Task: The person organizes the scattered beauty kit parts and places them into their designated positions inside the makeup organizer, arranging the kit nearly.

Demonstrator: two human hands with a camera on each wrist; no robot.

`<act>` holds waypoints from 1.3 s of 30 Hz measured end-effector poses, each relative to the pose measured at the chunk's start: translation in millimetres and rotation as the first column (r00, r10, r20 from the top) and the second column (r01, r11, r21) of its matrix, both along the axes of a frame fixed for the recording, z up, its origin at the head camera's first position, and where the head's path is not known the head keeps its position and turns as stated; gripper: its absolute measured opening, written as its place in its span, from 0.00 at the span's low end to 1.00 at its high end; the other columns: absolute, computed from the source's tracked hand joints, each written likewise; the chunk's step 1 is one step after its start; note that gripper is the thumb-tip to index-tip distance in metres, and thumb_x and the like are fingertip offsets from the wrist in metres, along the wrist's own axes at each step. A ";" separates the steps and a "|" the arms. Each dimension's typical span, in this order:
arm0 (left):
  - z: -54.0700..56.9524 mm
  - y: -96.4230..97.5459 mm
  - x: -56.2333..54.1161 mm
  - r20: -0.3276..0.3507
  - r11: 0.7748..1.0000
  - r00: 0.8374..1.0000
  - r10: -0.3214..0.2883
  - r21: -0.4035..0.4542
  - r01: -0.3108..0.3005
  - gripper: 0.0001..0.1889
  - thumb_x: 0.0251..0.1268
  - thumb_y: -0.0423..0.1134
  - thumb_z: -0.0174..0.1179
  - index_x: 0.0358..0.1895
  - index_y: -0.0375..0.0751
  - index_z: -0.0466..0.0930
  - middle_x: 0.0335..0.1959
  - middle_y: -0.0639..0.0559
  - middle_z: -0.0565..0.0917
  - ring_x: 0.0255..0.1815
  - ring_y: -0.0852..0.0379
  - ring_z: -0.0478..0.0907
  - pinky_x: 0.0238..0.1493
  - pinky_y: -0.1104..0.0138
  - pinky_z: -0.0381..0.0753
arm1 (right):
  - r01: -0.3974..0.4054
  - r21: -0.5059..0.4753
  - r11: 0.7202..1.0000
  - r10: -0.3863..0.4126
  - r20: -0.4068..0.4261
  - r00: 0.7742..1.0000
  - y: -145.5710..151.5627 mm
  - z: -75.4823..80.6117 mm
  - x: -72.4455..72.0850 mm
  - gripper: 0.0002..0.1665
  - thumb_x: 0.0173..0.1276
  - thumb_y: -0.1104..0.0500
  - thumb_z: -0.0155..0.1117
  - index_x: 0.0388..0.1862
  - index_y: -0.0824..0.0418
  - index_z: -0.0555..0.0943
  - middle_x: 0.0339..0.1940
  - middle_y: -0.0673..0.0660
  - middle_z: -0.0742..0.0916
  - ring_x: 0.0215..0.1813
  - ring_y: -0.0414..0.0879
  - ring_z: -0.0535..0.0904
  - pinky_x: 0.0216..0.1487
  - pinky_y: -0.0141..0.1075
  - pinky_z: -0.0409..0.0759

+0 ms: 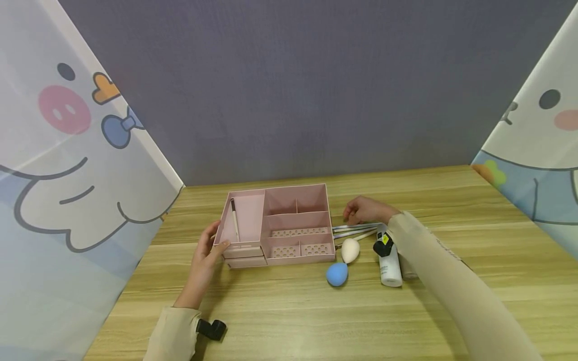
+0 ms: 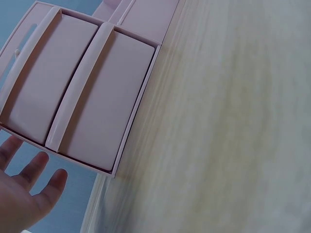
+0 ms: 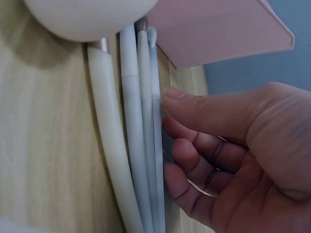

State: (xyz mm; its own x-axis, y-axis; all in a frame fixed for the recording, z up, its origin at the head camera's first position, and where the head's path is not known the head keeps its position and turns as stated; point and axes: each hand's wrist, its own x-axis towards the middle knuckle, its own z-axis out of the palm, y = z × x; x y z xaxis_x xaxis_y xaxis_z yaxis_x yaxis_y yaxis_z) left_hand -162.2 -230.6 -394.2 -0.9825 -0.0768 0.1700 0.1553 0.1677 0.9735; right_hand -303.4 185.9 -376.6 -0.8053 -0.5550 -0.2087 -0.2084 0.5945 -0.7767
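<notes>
Head view: 4 brushes (image 3: 133, 107) right of centre, long axes roughly left-right, heads left toward organizer (image 1: 250, 214). Right hand (image 1: 367, 209) part-curled beside them; hold unclear. Left hand (image 1: 206, 254) loosely spread, touching organizer's left edge.

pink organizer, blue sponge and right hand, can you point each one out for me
Pink organizer (image 1: 250, 216): head view, on the bare floor of its left tray.
Blue sponge (image 1: 336, 274): head view, on the middle of its rounded body.
Right hand (image 1: 368, 209): head view, on the back of the hand.
</notes>
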 end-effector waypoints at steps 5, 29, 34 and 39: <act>-0.5 0.4 -0.7 -0.001 1.000 1.000 0.002 0.004 -0.002 0.30 0.73 0.31 0.51 0.75 0.37 0.56 0.72 0.43 0.60 0.65 0.56 0.61 0.57 0.74 0.65 | -0.024 0.034 0.999 0.025 -0.023 0.999 -0.1 -0.6 0.2 0.11 0.63 0.71 0.66 0.43 0.74 0.80 0.33 0.58 0.84 0.33 0.44 0.75 0.39 0.40 0.77; 1.1 3.0 -1.2 0.014 1.000 1.000 0.013 0.007 -0.013 0.30 0.73 0.31 0.51 0.76 0.37 0.55 0.73 0.43 0.59 0.66 0.55 0.60 0.57 0.75 0.64 | -0.130 0.225 0.966 0.175 -0.193 0.965 -11.2 0.0 -7.4 0.06 0.56 0.73 0.69 0.34 0.70 0.83 0.27 0.52 0.83 0.30 0.41 0.74 0.35 0.35 0.75; 0.5 2.8 -1.5 0.011 1.000 1.000 0.016 0.009 -0.017 0.30 0.72 0.30 0.51 0.75 0.37 0.56 0.73 0.43 0.60 0.65 0.55 0.60 0.57 0.74 0.64 | -0.140 0.246 0.959 0.191 -0.198 0.961 -14.3 5.1 -4.0 0.06 0.55 0.74 0.68 0.33 0.70 0.82 0.26 0.53 0.82 0.29 0.41 0.73 0.35 0.35 0.74; 0.1 2.3 -1.8 0.010 1.000 1.000 0.016 0.009 -0.016 0.30 0.72 0.30 0.51 0.75 0.37 0.56 0.73 0.43 0.60 0.66 0.55 0.61 0.57 0.75 0.65 | -0.165 0.268 0.949 0.224 -0.211 0.951 -15.9 6.2 -3.5 0.06 0.56 0.74 0.67 0.33 0.71 0.81 0.25 0.53 0.81 0.29 0.42 0.71 0.34 0.35 0.73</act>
